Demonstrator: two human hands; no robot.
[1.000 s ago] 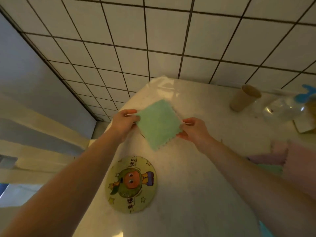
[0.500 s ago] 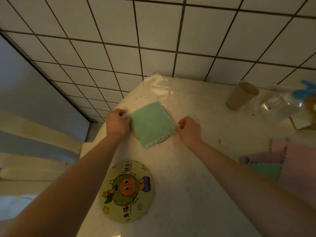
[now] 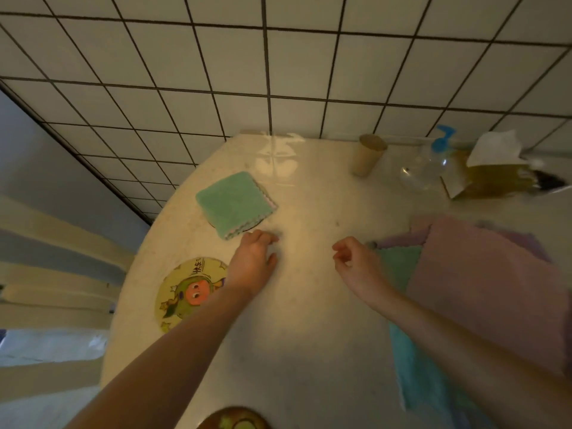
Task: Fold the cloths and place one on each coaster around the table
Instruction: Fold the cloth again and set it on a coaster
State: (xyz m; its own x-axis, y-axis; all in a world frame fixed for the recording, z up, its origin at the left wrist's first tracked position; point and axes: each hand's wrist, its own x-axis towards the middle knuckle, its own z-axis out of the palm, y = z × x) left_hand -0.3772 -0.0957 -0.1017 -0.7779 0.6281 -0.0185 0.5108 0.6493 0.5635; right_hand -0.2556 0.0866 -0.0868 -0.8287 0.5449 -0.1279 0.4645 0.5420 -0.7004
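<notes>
Green folded cloth covers its coaster at upper left, both hands loosely curled and empty, so the right hand should take the pink cloth beside it and fold squarely for the cartoon coaster by the left hand.

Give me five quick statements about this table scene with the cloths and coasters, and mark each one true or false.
1. The folded green cloth lies on a coaster. True; a dark rim shows under its near edge.
2. The left hand holds a cloth. False; it is empty.
3. The cartoon coaster is covered by a cloth. False; it is bare, apart from the left forearm crossing its edge.
4. The right hand is beside the cloth pile. True.
5. The paper cup lies tipped over. False; it stands upright.
</notes>
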